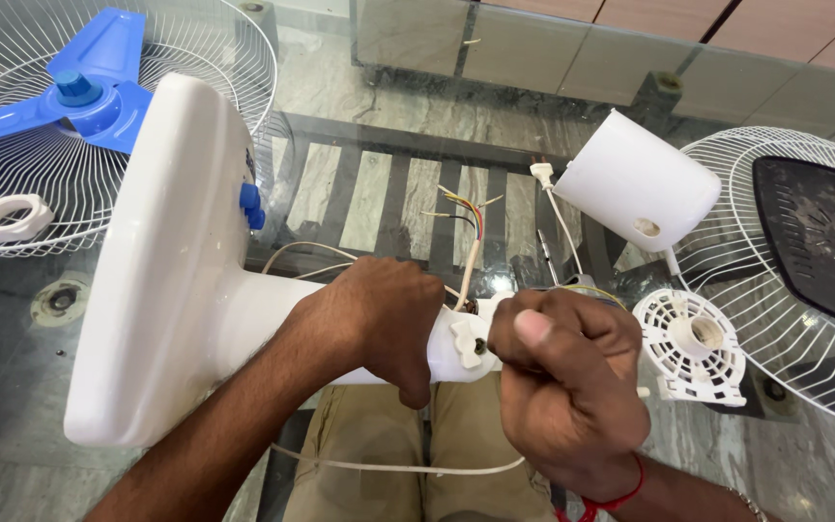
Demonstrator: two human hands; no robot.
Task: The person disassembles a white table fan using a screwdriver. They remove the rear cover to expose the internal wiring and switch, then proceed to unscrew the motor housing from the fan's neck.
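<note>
A white fan stand [161, 271] lies on its side on a glass table, its broad base at the left and its neck pointing right. My left hand [379, 319] wraps around the neck. My right hand [562, 372] is closed in a fist at the neck's end, beside a white knob [469, 340]; what it grips is hidden by the fingers. Several coloured wires [466, 217] stick out past the neck's end.
A wire guard with a blue blade [70, 92] and a white ring nut [14, 215] lies at the upper left. A white motor cover [635, 184], a white vented part [693, 346], a second guard [823, 367] with a black vented plate [823, 237] sit right. A white cord [408, 469] crosses my lap.
</note>
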